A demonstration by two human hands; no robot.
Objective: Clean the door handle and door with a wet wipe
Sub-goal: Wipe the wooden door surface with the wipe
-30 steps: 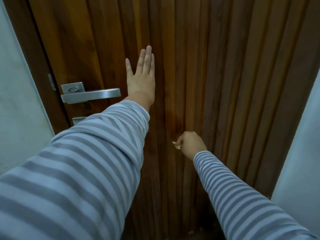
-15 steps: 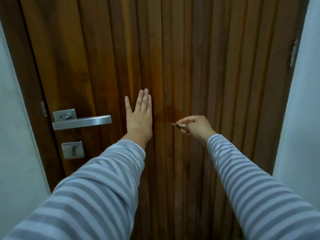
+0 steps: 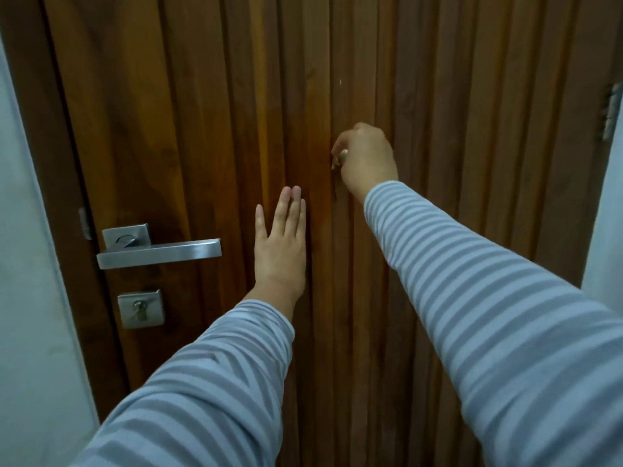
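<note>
A brown wooden door (image 3: 455, 96) with vertical grooves fills the view. Its silver lever handle (image 3: 158, 252) sits at the left, with a square keyhole plate (image 3: 141, 309) below it. My left hand (image 3: 279, 251) lies flat on the door, fingers spread upward, just right of the handle's tip. My right hand (image 3: 365, 156) is higher, near the door's middle, its fingers closed on a small crumpled wet wipe (image 3: 341, 156) pressed against a groove. Only a pale scrap of the wipe shows.
Pale walls flank the door on the left (image 3: 30, 264) and right (image 3: 606, 214). A metal hinge (image 3: 610, 111) shows at the door's right edge. A latch plate (image 3: 85, 224) sits on the left edge beside the handle.
My right hand has climbed up the door with the wipe, from below my left hand to above it. My left hand stays flat on the door. The view has tilted upward.
</note>
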